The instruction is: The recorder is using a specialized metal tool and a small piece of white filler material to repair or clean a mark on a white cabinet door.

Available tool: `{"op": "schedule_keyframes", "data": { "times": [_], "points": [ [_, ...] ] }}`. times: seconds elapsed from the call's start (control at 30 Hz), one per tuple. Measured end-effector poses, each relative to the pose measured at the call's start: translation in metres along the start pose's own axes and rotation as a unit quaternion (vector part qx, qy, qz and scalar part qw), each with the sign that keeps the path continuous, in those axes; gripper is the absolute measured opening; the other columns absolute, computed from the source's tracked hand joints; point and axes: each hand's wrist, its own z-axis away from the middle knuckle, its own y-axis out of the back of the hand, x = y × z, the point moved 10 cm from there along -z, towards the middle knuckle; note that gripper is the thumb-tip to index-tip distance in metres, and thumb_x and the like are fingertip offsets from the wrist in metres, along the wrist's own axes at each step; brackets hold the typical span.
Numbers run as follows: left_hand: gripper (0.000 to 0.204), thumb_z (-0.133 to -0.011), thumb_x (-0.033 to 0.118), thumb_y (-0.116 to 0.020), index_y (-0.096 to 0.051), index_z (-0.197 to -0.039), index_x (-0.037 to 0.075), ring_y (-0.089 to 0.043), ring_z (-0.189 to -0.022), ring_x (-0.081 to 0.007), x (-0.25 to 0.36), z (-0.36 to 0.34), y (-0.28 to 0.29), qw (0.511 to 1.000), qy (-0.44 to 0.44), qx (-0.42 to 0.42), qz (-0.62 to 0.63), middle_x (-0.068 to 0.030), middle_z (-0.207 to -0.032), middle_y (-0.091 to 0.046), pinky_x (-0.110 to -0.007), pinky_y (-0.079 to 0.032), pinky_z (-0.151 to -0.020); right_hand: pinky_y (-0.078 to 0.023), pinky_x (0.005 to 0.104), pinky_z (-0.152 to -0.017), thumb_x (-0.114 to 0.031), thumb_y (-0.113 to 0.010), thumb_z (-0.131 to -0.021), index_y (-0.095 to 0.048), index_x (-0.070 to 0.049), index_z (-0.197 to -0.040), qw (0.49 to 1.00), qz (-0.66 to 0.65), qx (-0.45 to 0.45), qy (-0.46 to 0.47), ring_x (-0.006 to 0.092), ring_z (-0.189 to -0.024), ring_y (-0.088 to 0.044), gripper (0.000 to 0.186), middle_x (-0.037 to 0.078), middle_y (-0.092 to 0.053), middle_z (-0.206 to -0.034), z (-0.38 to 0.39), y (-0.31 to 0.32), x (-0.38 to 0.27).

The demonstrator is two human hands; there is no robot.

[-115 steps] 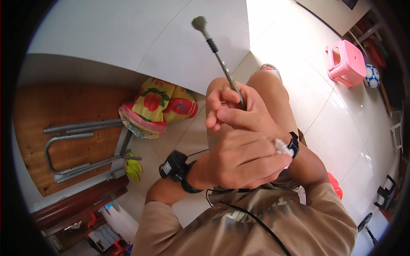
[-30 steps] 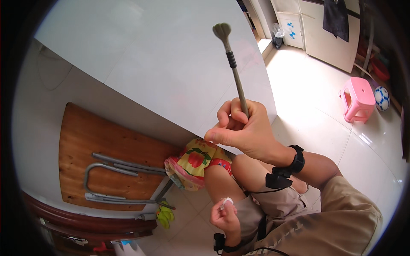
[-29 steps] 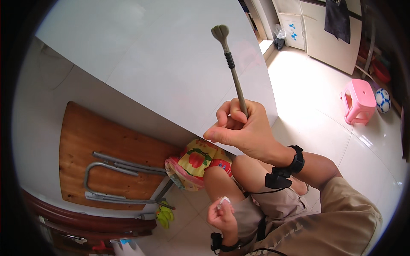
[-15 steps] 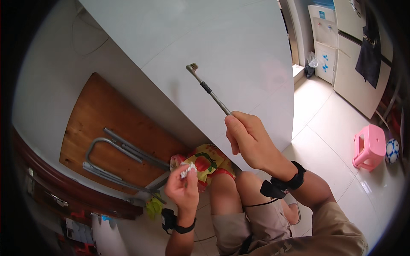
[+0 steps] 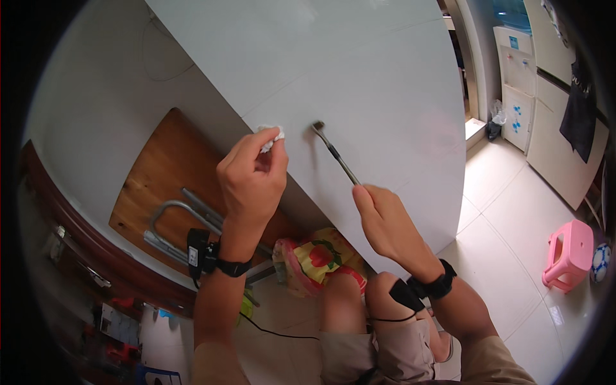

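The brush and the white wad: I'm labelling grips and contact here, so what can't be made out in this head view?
- Brush: handle end hidden inside the right hand; tip too small to tell if it touches the white panel.
- White wad: mostly covered by the left hand fingers; material unclear.
- Thumbs: both hidden behind the hands.

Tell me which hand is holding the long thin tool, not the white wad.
The right hand: it grips the brush-like tool by its lower end, tip on the white panel. The left hand pinches the white wad instead.
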Motion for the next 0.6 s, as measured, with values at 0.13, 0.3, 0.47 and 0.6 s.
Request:
{"op": "schedule_keyframes", "data": {
  "times": [0.13, 0.3, 0.47, 0.6],
  "points": [
    [0.013, -0.084, -0.002, -0.073, -0.069, -0.096, -0.001, -0.067, -0.059, -0.0217, 0.007, -0.017, -0.006, 0.996, -0.059, -0.006, -0.069, -0.0129, -0.083, -0.071, -0.030, -0.053, -0.054, -0.042, 0.0476, -0.062, -0.029, -0.042, -0.106, -0.050, 0.005, -0.076, 0.994, -0.037, -0.032, -0.097, 0.0366, -0.059, -0.052, 0.046, 0.024, -0.051, -0.063, 0.040, -0.014, 0.048],
    [0.013, -0.084, -0.001, -0.072, -0.070, -0.096, -0.001, -0.064, -0.061, -0.0238, 0.006, 0.004, -0.028, 0.993, -0.035, -0.061, -0.091, -0.0142, -0.080, -0.069, -0.033, -0.051, -0.056, -0.041, 0.0415, -0.058, -0.031, -0.041, -0.108, -0.047, 0.002, -0.073, 0.980, -0.109, -0.072, -0.151, 0.0217, -0.055, -0.047, 0.048, 0.013, -0.047, -0.060, 0.063, -0.027, 0.065],
    [0.010, -0.083, 0.001, -0.072, -0.069, -0.092, -0.002, -0.066, -0.065, -0.0346, 0.007, 0.054, -0.062, 0.978, -0.030, -0.175, -0.110, -0.0193, -0.081, -0.068, -0.040, -0.053, -0.060, -0.027, 0.0265, -0.048, -0.035, -0.042, -0.109, -0.036, -0.012, -0.071, 0.855, -0.422, -0.111, -0.279, 0.0090, -0.054, -0.031, 0.045, -0.003, -0.036, -0.063, 0.090, -0.050, 0.066],
    [0.010, -0.082, 0.003, -0.072, -0.069, -0.091, -0.001, -0.066, -0.069, -0.0395, 0.003, 0.095, -0.084, 0.967, 0.000, -0.237, -0.096, -0.0193, -0.080, -0.068, -0.043, -0.054, -0.061, -0.024, 0.0264, -0.046, -0.036, -0.045, -0.109, -0.036, -0.013, -0.071, 0.829, -0.459, -0.099, -0.304, 0.0077, -0.053, -0.029, 0.045, -0.004, -0.034, -0.063, 0.116, -0.061, 0.077]
  ]
}}
